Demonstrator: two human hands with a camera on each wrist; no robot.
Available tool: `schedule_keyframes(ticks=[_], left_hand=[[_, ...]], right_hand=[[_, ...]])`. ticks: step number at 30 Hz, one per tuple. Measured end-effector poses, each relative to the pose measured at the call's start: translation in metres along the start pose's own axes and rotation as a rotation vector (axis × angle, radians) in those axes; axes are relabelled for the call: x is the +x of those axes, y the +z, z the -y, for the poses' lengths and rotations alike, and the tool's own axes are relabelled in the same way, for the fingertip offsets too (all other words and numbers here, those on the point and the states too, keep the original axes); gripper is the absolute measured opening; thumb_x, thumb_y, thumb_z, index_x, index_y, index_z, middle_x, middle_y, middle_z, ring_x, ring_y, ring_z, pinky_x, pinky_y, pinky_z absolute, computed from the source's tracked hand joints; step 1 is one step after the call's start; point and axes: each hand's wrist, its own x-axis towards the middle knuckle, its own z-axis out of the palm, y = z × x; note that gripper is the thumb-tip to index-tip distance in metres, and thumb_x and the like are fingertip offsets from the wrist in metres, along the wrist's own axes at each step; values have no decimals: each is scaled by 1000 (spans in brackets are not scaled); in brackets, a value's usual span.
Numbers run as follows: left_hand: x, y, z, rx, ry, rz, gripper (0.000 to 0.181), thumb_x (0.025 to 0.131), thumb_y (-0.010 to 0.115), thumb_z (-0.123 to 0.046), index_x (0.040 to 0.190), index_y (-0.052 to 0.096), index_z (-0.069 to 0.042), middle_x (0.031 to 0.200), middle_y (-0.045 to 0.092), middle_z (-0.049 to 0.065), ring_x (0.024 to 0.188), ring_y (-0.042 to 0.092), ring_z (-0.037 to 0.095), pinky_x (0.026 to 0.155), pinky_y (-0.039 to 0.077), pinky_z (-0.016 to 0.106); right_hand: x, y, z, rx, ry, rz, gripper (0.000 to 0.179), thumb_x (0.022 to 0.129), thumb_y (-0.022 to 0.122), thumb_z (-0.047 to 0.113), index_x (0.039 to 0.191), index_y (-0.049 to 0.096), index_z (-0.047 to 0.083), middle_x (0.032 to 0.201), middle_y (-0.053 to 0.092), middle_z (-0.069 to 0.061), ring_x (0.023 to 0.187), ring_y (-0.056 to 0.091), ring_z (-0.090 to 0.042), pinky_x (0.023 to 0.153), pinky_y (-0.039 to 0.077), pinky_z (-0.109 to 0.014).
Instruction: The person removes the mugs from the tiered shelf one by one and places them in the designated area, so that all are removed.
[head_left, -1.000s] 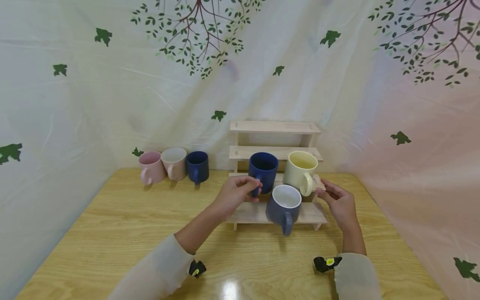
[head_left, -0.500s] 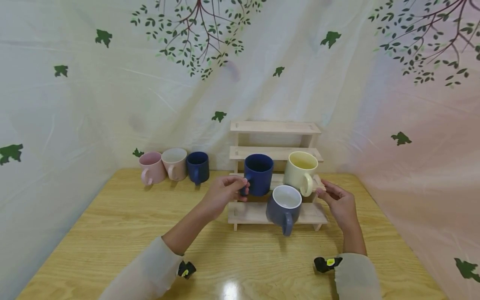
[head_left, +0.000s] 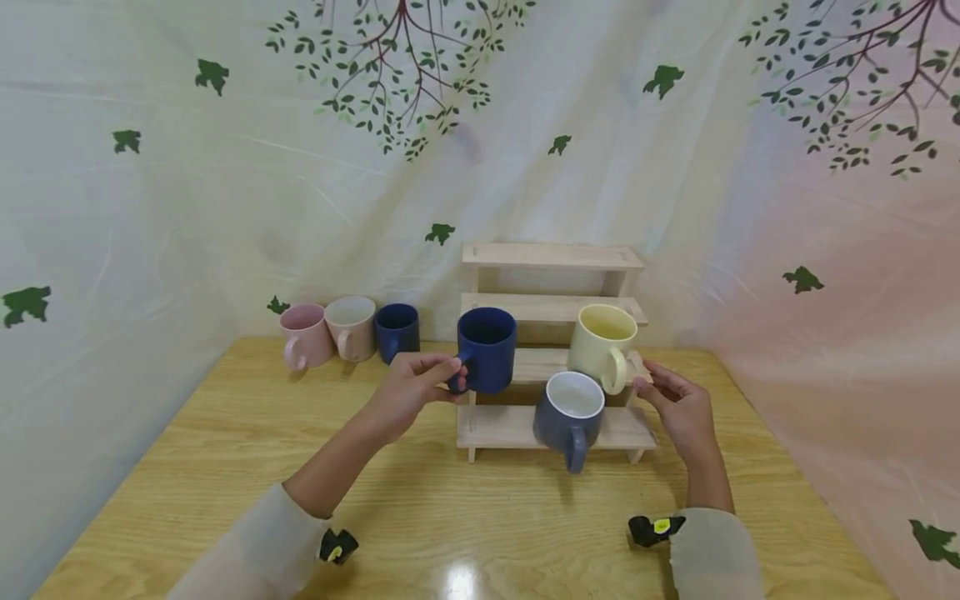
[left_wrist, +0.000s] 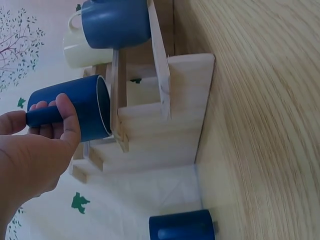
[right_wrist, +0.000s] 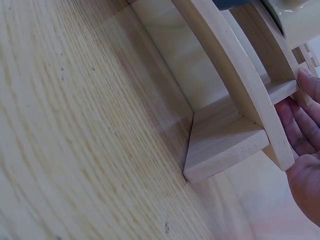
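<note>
My left hand [head_left: 408, 392] grips the handle of a dark blue mug [head_left: 491, 354], which is upright at the left end of the second step of a tiered wooden shelf [head_left: 498, 427]. In the left wrist view, the mug's base [left_wrist: 104, 102] is close to that step; I cannot tell whether they touch. My right hand [head_left: 682, 408] pinches the right end of the same step, thumb in front. Beside that hand stands a pale yellow mug [head_left: 595, 343] on the second step. A grey-blue mug [head_left: 557, 423] with a white inside sits on the lowest step.
Left of the shelf, a pink mug [head_left: 311, 337], a pale pink mug with a white inside [head_left: 358, 332] and another dark blue mug [head_left: 399, 329] stand in a row at the back of the wooden table [head_left: 480, 508]. A leaf-printed curtain [head_left: 337, 200] hangs behind.
My left hand has moved left with the dark blue mug, from beside the yellow mug to the step's left end. The right hand and the other mugs have stayed in place.
</note>
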Motion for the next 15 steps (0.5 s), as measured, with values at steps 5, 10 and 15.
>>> schedule_keyframes(ticks=[5,10,15], left_hand=[[-9,-16,-5,1,17,-15,33,106,57,-12,113,60,20,91,65,11,87,67,23,86,62,41],[-19,-31,-11,24,34,-44,35,107,55,-12,114,58,22,94,63,11,89,68,23,84,63,38],[-30,-48,-14,24,48,-76,33,107,55,-12,111,58,21,97,63,9,89,67,21,84,62,37]], right_hand=[[0,0,-1,2,-4,5,60,94,76,34,143,59,4,103,70,15,89,71,-1,82,54,-11],[0,0,-2,18,-15,10,60,94,75,32,143,58,3,102,69,16,89,71,0,83,54,-11],[0,0,-3,17,-16,7,60,94,76,32,143,59,3,102,69,16,89,71,0,82,54,-11]])
